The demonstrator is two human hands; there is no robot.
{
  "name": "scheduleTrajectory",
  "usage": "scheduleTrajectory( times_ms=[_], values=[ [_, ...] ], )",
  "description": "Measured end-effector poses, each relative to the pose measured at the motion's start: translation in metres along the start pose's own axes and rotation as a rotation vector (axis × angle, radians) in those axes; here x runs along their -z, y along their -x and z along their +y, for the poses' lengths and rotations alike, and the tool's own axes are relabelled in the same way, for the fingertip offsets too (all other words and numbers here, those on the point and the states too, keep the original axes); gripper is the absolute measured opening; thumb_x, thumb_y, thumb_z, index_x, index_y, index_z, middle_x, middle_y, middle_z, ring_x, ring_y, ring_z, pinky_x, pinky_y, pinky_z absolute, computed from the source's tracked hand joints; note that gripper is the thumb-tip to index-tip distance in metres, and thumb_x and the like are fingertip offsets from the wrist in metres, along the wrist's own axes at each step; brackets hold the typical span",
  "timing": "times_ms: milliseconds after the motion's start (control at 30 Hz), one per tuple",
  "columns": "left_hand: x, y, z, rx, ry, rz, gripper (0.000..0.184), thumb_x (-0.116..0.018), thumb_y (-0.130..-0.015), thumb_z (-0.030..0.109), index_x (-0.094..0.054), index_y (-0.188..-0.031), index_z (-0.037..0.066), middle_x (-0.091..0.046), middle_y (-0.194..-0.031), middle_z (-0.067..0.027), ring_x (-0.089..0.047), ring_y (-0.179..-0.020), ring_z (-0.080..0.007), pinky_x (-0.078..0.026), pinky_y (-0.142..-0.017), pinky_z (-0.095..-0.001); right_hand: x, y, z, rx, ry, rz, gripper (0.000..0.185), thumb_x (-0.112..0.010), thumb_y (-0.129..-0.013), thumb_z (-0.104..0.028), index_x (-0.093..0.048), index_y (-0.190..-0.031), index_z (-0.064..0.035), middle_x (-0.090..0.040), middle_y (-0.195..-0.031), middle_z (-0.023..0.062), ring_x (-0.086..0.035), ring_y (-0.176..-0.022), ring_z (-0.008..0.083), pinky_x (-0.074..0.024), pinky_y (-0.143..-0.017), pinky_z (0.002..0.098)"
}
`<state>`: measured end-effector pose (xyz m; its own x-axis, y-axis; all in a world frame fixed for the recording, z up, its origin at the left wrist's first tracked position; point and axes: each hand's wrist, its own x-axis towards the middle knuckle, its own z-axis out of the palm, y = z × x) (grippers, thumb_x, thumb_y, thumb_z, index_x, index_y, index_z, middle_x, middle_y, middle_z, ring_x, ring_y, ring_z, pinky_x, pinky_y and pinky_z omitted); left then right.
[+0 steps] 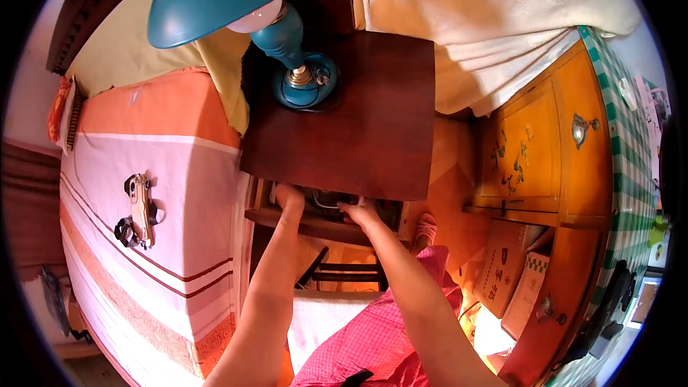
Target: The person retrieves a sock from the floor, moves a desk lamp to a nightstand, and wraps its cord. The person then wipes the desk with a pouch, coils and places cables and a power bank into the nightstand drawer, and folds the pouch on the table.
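Both of my hands reach into an open wooden drawer [315, 226] under the dark brown tabletop. My left hand [289, 197] is at the drawer's left part, its fingers hidden inside and beneath the tabletop edge. Further right, my right hand [360, 213] dips in with thumb and fingers curled together; what they hold, if anything, cannot be made out. Between the hands, beside my right thumb, lies a shiny metal-edged item [327, 204]. Other contents of the drawer are dark and mostly covered.
A teal lamp [301, 86] stands on the dark nightstand [380, 115]. To the left is a bed [154, 136] with a phone-like device and straps [140, 211] on it. At right stand an orange wooden cabinet [530, 150] and cardboard boxes [502, 265].
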<state>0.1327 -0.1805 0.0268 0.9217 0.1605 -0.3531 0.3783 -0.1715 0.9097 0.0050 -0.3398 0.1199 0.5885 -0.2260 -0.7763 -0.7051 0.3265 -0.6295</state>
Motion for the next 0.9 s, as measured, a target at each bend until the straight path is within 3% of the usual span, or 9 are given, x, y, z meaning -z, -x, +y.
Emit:
scheduleTrajectory(
  times_ms=[133, 200, 333, 433, 500, 600, 733, 800, 900],
  values=[
    [0.011, 0.008, 0.014, -0.279, -0.618, -0.143, 0.035, -0.057, -0.081, 0.015, -0.056, -0.111, -0.004, -0.06, -0.107, -0.0217, -0.057, -0.102, -0.0342, -0.046, -0.083, -0.0405, -0.002, -0.055, 0.058, 0.226, 0.139, -0.122, 0.076, -0.069, -0.077, -0.016, -0.026, -0.139, -0.0111, -0.034, -0.138, 0.0154, -0.045, -0.118, 0.0349, -0.0408, -0.093, 0.0429],
    [0.012, 0.034, 0.051, -0.411, -1.156, -0.241, 0.036, -0.059, -0.078, 0.006, -0.055, -0.112, -0.004, -0.058, -0.109, -0.0245, -0.056, -0.103, -0.0356, -0.046, -0.084, -0.0411, -0.009, -0.03, 0.05, 0.541, 0.788, 0.326, 0.065, -0.066, -0.076, -0.012, -0.035, -0.133, -0.0089, -0.047, -0.126, 0.0181, -0.053, -0.107, 0.0351, -0.0462, -0.084, 0.0431],
    [0.024, 0.077, 0.096, -0.053, -1.151, -0.428, 0.047, -0.054, -0.079, -0.005, -0.045, -0.124, -0.002, -0.05, -0.122, -0.0233, -0.046, -0.116, -0.0353, -0.041, -0.092, -0.0407, 0.006, -0.004, 0.026, 0.426, 0.651, 0.091, 0.06, -0.065, -0.076, -0.011, -0.04, -0.13, -0.0078, -0.053, -0.117, 0.0196, -0.052, -0.107, 0.0355, -0.0451, -0.085, 0.0437],
    [0.042, 0.115, 0.072, -0.671, -0.798, -0.224, 0.055, -0.053, -0.082, -0.002, -0.033, -0.134, 0.0, -0.031, -0.139, -0.0231, -0.034, -0.126, -0.0365, -0.037, -0.097, -0.0418, 0.024, 0.04, 0.01, 0.42, 0.891, -0.132, 0.064, -0.066, -0.075, -0.016, -0.038, -0.132, -0.0099, -0.051, -0.119, 0.0204, -0.051, -0.107, 0.0362, -0.0417, -0.091, 0.0436],
    [0.034, 0.151, 0.081, -0.568, -0.562, 0.103, 0.065, -0.052, -0.085, 0.0, -0.018, -0.14, 0.001, -0.019, -0.144, -0.0221, -0.024, -0.132, -0.0369, -0.032, -0.102, -0.0418, 0.03, 0.068, 0.015, 0.943, 1.003, 0.072, 0.073, -0.067, -0.077, -0.024, -0.031, -0.138, -0.0081, -0.041, -0.133, 0.0163, -0.044, -0.119, 0.0307, -0.0365, -0.099, 0.043],
    [0.027, 0.173, 0.072, -0.304, -0.368, 0.292, 0.07, -0.053, -0.086, 0.003, -0.011, -0.142, 0.002, -0.012, -0.146, -0.0222, -0.023, -0.133, -0.0358, -0.027, -0.105, -0.0404, 0.034, 0.106, -0.006, 1.099, 1.258, 0.276, 0.087, -0.075, -0.067, -0.036, -0.031, -0.137, -0.005, -0.035, -0.138, 0.0134, -0.034, -0.127, 0.0285, -0.0288, -0.105, 0.0445],
    [0.027, 0.171, 0.066, -0.179, -0.209, 0.32, 0.071, -0.052, -0.087, 0.003, -0.008, -0.142, 0.003, -0.013, -0.146, -0.0212, -0.023, -0.133, -0.0337, -0.025, -0.107, -0.0391, 0.036, 0.103, -0.009, 1.007, 1.292, 0.268, 0.106, -0.081, -0.056, -0.034, -0.025, -0.138, -0.0004, -0.025, -0.143, 0.013, -0.023, -0.133, 0.0296, -0.0182, -0.11, 0.0484],
    [0.032, 0.164, 0.073, 0.206, 0.201, 0.323, 0.07, -0.052, -0.087, 0.001, -0.009, -0.142, 0.002, -0.019, -0.145, -0.0192, -0.029, -0.13, -0.0304, -0.027, -0.105, -0.0366, 0.035, 0.112, -0.016, 0.975, 1.334, 0.235, 0.104, -0.081, -0.057, -0.031, -0.024, -0.138, 0.0003, -0.025, -0.144, 0.0137, -0.023, -0.134, 0.0296, -0.0173, -0.11, 0.0479],
    [0.036, 0.163, 0.061, 0.102, 0.404, 0.138, 0.07, -0.051, -0.086, -0.001, -0.01, -0.142, 0.002, -0.025, -0.143, -0.0169, -0.034, -0.126, -0.0263, -0.029, -0.103, -0.0338, 0.04, 0.102, -0.01, 1.024, 1.416, 0.261, 0.106, -0.082, -0.054, -0.021, -0.022, -0.139, 0.0011, -0.024, -0.145, 0.0143, -0.022, -0.134, 0.0297, -0.0154, -0.111, 0.0473]
  ],
)
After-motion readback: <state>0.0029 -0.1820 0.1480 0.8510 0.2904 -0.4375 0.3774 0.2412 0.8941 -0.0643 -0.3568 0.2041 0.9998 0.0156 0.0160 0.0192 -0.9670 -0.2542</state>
